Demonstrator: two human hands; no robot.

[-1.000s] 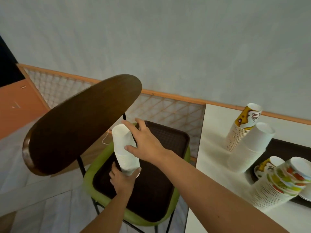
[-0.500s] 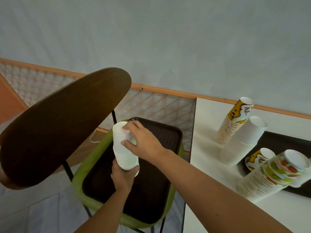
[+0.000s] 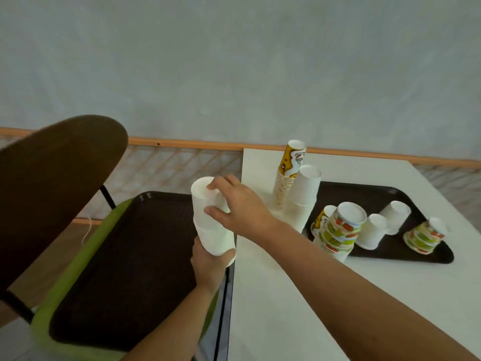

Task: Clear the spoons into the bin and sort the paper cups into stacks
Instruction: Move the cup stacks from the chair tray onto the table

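I hold a short stack of upside-down white paper cups (image 3: 212, 231) in the air at the table's left edge. My left hand (image 3: 209, 264) grips its lower end from below. My right hand (image 3: 238, 207) is closed around the top cup. On the white table (image 3: 299, 308) stand a yellow patterned stack (image 3: 287, 175), a white stack (image 3: 305, 196) and a fruit-print stack (image 3: 338, 230). Loose white cups (image 3: 372, 231) and a smaller fruit-print stack (image 3: 424, 235) sit on a dark tray (image 3: 421, 256). No spoons or bin show.
A green chair seat (image 3: 78, 259) to the left of the table carries a dark tray (image 3: 125, 269) with nothing on it. Its brown wooden backrest (image 3: 52, 183) rises at the far left. A pale wall and an orange rail run behind.
My view has swung right, bringing more of the table and its tray into sight. The held white stack has moved right toward the table edge, both hands still on it.
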